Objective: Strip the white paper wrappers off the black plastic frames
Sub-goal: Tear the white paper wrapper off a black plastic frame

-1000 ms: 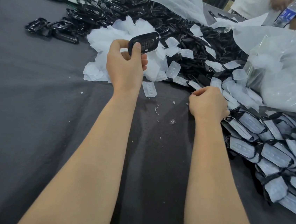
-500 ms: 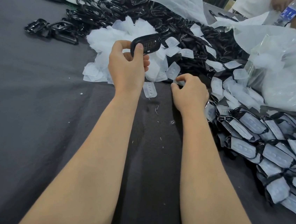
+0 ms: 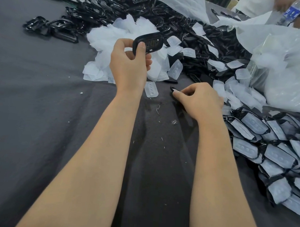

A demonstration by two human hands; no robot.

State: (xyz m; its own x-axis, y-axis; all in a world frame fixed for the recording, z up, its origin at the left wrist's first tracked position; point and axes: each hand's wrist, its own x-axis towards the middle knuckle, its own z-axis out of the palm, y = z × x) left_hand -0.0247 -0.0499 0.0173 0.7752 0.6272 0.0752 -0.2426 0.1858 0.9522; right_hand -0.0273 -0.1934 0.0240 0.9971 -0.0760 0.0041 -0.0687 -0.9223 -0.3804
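My left hand [image 3: 129,66] holds up a bare black plastic frame [image 3: 150,41], thumb and fingers curled round its lower end. Low on the grey cloth, my right hand [image 3: 199,100] pinches a small wrapped frame [image 3: 173,89], of which only a black-and-white tip shows past my fingertips. Wrapped frames [image 3: 274,156] lie heaped at the right. Behind my left hand is a mound of stripped white wrappers [image 3: 116,34], and a pile of bare black frames [image 3: 155,16] stretches across the back.
Grey cloth [image 3: 33,119] covers the table. One loose wrapper [image 3: 151,89] lies between my hands. Clear plastic bags [image 3: 288,72] bulge at the right. A water bottle [image 3: 291,12] and another person's hand [image 3: 281,4] are at the far right.
My right hand has drawn away from the wrapped pile toward the middle, now pinching a piece. My left hand stayed raised with the bare frame.
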